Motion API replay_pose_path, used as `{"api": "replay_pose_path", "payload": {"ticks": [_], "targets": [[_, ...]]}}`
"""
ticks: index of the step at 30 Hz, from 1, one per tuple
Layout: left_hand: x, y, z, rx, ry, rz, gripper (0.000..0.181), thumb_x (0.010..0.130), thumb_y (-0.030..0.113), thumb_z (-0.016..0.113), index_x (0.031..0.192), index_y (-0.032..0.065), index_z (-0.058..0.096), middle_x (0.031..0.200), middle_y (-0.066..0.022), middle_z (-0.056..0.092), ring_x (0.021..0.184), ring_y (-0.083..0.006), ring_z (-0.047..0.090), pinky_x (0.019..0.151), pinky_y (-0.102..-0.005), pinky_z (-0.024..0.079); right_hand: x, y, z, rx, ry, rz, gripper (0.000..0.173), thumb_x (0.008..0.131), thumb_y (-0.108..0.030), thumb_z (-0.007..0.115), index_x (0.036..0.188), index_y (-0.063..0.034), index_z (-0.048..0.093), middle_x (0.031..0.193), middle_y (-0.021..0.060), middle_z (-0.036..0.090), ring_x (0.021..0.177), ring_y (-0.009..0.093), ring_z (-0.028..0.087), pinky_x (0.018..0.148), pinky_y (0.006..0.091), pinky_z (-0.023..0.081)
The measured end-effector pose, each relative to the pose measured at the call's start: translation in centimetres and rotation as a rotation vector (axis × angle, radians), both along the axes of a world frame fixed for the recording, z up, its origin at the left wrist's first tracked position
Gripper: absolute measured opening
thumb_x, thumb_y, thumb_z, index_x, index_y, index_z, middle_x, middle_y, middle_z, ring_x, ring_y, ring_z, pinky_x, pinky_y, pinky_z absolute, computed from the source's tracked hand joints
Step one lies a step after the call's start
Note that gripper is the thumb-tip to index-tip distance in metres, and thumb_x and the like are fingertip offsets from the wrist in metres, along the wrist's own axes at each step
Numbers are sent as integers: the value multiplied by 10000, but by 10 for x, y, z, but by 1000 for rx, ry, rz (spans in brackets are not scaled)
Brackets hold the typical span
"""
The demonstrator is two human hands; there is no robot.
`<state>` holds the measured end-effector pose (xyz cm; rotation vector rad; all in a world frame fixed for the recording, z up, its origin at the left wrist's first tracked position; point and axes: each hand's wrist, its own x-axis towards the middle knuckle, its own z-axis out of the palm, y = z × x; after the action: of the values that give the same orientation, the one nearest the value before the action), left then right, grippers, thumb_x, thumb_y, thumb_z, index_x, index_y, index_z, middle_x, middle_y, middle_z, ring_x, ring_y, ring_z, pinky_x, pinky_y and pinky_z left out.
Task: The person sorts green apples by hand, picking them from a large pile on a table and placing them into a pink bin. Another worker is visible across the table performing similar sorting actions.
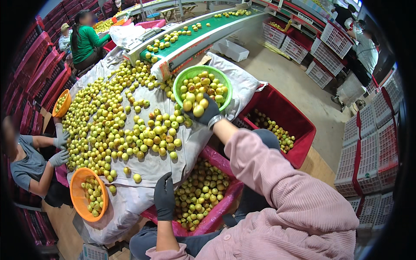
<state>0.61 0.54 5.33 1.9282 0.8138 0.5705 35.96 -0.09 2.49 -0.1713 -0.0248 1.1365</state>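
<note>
My right hand, in a dark glove, is at the near rim of a green plastic basket. It is closed around several yellow-green jujubes, over more of the same fruit in the basket. My left hand, also gloved, hovers by the near edge of the cloth-covered table. No fruit shows in it; its fingertips are partly hidden. Below lies a crate with a pink plastic liner, full of jujubes. Many loose jujubes spread across the table.
A green conveyor belt carries fruit at the table's far end. Orange baskets stand along the left, where a person's gloved hands touch the fruit. A red-lined crate is at my right. Stacked white crates stand farther right.
</note>
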Motion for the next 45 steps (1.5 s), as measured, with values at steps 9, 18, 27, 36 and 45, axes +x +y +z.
{"api": "replay_pose_path", "payload": {"ticks": [9, 18, 27, 36, 45], "targets": [[0, -2, 7, 257, 185, -139, 223, 838, 148, 552, 1009, 21, 618, 919, -169, 629, 865, -329, 583, 793, -390, 449, 21, 2, -1, -398, 84, 43, 596, 878, -364, 544, 1313, -9, 343, 1330, 166, 422, 1196, 330, 454, 998, 502, 387], [-25, 29, -32, 299, 385, -22, 338, 735, 173, 646, 1031, 19, 593, 1034, -208, 598, 968, -362, 555, 854, -428, 447, -93, 26, -28, -750, -1277, 223, 326, 852, -306, 606, 1050, -47, 617, 878, 89, 661, 700, 179, 656, 673, 295, 531], [-42, 25, -35, 357, 528, -126, 431, 682, 213, 699, 1057, 35, 583, 1141, -216, 553, 1020, -368, 533, 881, -431, 437, -118, 112, -35, -756, -2374, -206, 262, 735, -266, 621, 952, -120, 608, 888, 133, 597, 822, 316, 595, 715, 418, 483], [-42, 10, -26, 350, 593, -205, 399, 687, 224, 684, 1037, 52, 602, 1040, -184, 577, 949, -352, 549, 820, -435, 449, -181, 57, -27, -441, -2263, 287, 222, 799, -331, 596, 888, -127, 608, 805, 101, 635, 766, 300, 617, 662, 409, 486], [-47, 3, -39, 250, 582, -235, 368, 725, 259, 657, 1027, 56, 610, 921, -165, 613, 856, -337, 589, 768, -421, 471, -134, 135, -35, -840, -2436, 92, 266, 771, -198, 595, 1031, -143, 614, 947, 124, 639, 872, 314, 616, 740, 419, 489]]}}
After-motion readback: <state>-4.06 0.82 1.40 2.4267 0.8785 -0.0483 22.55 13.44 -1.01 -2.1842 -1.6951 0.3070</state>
